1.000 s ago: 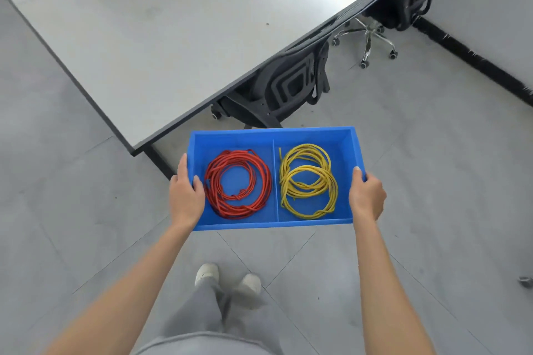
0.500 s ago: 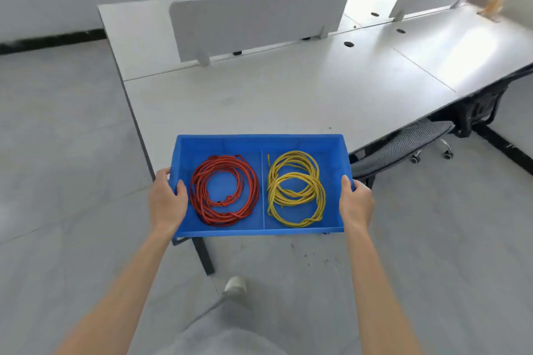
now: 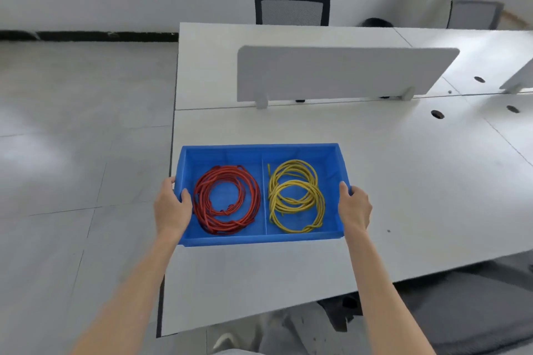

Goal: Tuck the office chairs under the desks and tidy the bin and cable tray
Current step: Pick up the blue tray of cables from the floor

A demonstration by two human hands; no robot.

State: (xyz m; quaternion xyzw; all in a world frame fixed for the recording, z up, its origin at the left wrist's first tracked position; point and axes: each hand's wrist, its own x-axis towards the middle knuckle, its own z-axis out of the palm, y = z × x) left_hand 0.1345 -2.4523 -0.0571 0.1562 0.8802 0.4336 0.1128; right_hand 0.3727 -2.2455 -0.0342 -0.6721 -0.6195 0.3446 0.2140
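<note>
Your left hand and right hand each grip a short end wall of the blue plastic cable tray, thumbs hooked over the rim. The tray sits over the desk near its left corner, its left end level with the desk edge; whether it rests there or hovers is unclear. Broad bare desktop lies to the right and ahead. A coiled red cable fills the left compartment, a coiled yellow cable the right. A rounded grey divider screen stands behind; a mesh-backed office chair is tucked at the far side. Pale tiled floor opens leftward.
</note>
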